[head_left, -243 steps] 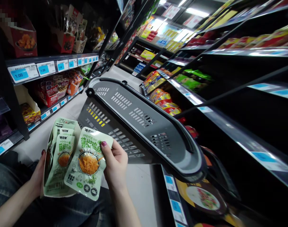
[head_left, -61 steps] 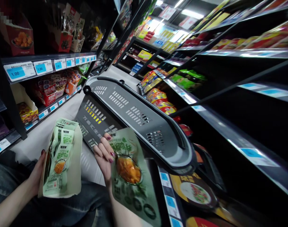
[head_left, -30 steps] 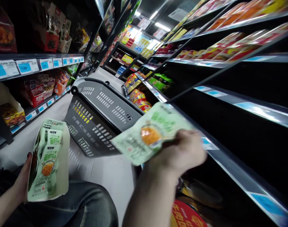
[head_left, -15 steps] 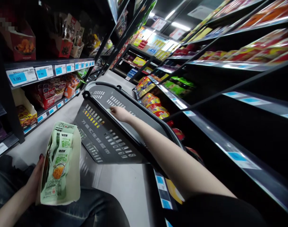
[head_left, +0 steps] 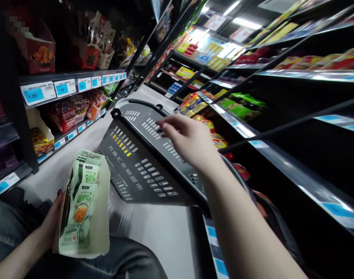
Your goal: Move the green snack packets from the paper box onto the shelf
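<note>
My left hand [head_left: 50, 223] grips the side of an open cardboard display box [head_left: 100, 217], tilted over my lap. Green snack packets [head_left: 81, 211] with a picture of orange food lie inside it. My right hand [head_left: 188, 139] is raised above the grey shopping basket [head_left: 127, 162], its fingers loosely bent and thumb a little apart, with nothing visible in them. The basket stands on the floor ahead of me, slatted walls and white lettering on its near side. Its bottom is hidden by the near wall and my arm.
On the left, a shelf [head_left: 75, 79] with price tags carries snack boxes [head_left: 37, 54], with more boxes [head_left: 68, 112] below. Dark shelves with bagged goods [head_left: 241, 104] line the right side. Pale floor [head_left: 156, 224] shows between my knee and the basket.
My right hand has lifted up and back from inside the basket, to the right. My left hand still holds the box. The whole view has shifted slightly, so things appear further right.
</note>
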`<state>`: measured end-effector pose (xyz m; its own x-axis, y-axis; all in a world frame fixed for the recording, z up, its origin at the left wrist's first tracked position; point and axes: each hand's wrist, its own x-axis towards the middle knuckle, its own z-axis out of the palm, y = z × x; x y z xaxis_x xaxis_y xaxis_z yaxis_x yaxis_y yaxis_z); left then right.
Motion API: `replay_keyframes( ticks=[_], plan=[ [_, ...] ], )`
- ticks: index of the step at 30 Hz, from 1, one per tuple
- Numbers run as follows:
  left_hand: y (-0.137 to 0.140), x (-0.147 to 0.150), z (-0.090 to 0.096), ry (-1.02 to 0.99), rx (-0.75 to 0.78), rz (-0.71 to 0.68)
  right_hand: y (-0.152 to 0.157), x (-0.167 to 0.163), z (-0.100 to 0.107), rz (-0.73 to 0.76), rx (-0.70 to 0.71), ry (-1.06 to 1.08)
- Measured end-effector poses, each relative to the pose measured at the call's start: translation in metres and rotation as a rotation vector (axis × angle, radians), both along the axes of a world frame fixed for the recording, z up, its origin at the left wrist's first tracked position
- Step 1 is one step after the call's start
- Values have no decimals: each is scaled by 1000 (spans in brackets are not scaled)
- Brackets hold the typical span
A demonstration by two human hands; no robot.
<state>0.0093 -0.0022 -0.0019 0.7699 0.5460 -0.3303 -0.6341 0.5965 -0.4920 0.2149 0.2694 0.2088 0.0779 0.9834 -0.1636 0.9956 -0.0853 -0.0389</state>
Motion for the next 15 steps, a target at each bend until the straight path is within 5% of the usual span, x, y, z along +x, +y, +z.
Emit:
replay_keyframes(
  ticks=[2, 6, 11, 15],
  plan=[
    [2, 1, 4, 71, -49, -53, -41, -25, 11, 131, -17, 150],
    [6, 1, 14, 237, -21, -37, -112, -66, -3, 429, -424, 165],
    [5, 5, 11, 213, 41, -42, -142, -81, -43, 370, -504, -47],
    [1, 6, 3, 210, 74, -46, -148, -76, -55, 327, -519, -56]
  ],
)
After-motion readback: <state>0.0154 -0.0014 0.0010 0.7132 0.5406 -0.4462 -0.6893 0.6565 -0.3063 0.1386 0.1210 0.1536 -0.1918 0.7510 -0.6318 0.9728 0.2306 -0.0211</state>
